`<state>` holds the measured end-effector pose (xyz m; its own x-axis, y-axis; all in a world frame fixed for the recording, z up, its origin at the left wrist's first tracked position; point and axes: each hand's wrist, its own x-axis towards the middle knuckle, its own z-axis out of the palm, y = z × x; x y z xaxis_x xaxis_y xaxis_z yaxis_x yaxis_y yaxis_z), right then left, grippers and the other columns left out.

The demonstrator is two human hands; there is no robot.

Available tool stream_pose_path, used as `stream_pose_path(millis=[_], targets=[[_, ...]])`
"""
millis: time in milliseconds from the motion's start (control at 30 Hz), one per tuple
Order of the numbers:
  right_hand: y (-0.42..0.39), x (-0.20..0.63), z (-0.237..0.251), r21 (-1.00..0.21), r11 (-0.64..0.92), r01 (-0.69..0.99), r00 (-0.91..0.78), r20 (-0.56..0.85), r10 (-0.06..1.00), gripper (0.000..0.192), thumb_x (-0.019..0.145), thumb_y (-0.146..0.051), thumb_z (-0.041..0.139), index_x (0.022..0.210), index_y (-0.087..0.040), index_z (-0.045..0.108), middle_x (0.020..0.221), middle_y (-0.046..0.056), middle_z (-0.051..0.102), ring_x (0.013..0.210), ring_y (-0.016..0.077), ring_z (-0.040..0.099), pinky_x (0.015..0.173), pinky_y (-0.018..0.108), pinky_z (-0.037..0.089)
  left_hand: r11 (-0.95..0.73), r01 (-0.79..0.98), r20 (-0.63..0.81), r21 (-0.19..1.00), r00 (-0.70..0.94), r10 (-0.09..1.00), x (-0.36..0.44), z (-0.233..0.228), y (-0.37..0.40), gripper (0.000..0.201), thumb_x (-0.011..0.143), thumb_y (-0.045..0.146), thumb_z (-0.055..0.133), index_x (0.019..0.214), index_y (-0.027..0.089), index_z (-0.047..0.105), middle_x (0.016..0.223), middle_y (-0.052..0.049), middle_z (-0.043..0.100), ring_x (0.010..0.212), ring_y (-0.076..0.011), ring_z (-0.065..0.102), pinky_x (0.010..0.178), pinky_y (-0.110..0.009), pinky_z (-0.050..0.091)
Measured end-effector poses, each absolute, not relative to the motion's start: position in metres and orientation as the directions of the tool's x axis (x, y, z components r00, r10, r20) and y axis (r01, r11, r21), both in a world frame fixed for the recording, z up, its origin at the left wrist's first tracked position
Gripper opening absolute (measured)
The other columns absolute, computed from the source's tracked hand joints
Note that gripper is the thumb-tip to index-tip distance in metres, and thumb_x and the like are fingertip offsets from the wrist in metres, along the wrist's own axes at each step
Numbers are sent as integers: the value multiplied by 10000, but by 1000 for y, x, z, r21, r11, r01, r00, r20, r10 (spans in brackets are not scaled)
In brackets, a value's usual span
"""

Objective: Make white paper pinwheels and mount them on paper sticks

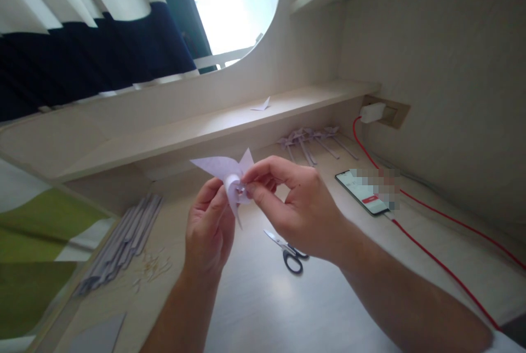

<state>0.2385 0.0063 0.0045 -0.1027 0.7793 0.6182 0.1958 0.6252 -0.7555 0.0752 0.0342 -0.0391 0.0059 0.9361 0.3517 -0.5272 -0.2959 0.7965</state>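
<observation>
Both hands meet above the pale desk (263, 309) around a paper pinwheel (230, 175) of light lilac paper: the left hand (209, 227) grips it from below with thumb and fingers closed on the lower part, and the right hand (299, 205) pinches the curled centre between thumb and forefinger. The fingers cover the hub, so what holds the folded tips together cannot be made out; only two pointed blades and a thin lower tip show clear. Under the right wrist lie scissors (287, 251) with black handles, partly hidden by the hand. At left sits a row of grey paper strips (119, 243) with small clippings (152, 268) beside it. Farther back lies a cluster of finished pinwheels on sticks (312, 142), too small to count. A phone (361, 191), its screen partly blurred, trails a red cable (435, 260) to a white charger (373, 112). A paper scrap (262, 105) rests on the shelf (184, 134)
</observation>
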Motion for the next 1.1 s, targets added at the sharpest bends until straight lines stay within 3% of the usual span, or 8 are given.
stream_pose_path(millis=[200,633,800,967,1100], targets=[[3,244,7,-736,610,293,-135,600,789,143,921,-144,608,1040,-211,651,825,0,746,722,160,690,666,280,504,-260,-471,315,843,40,948,73,-45,34,129,869,331,794,973,263,760,867,6,744,843,-155,694,810,-276,572],[5,248,6,-752,584,307,-173,559,811,117,920,-163,583,1021,-222,581,810,11,703,705,180,665,652,299,492,-291,-441,341,849,39,939,75,-53,36,292,781,356,875,1051,268,810,1071,6,799,1024,-180,724,951,-271,588],[6,248,6,-755,580,305,-179,552,814,102,918,-162,587,989,-235,575,788,0,701,697,176,664,634,289,482,-335,-395,366,855,4,930,76,-54,34,292,780,356,876,1056,288,812,1094,0,800,1071,-204,729,929,-284,599],[6,248,6,-758,578,302,-173,553,815,103,915,-155,586,976,-235,569,775,-2,703,687,176,658,621,291,474,-350,-404,375,845,-19,927,77,-50,32,213,803,312,865,1007,274,818,1005,24,813,944,-146,749,877,-228,599],[6,247,5,-763,577,292,-161,555,816,121,906,-144,590,978,-239,568,777,-5,705,675,173,656,618,294,470,-368,-397,398,841,-8,918,76,-50,32,212,824,316,852,1026,262,813,1019,7,818,956,-163,759,844,-238,606]])
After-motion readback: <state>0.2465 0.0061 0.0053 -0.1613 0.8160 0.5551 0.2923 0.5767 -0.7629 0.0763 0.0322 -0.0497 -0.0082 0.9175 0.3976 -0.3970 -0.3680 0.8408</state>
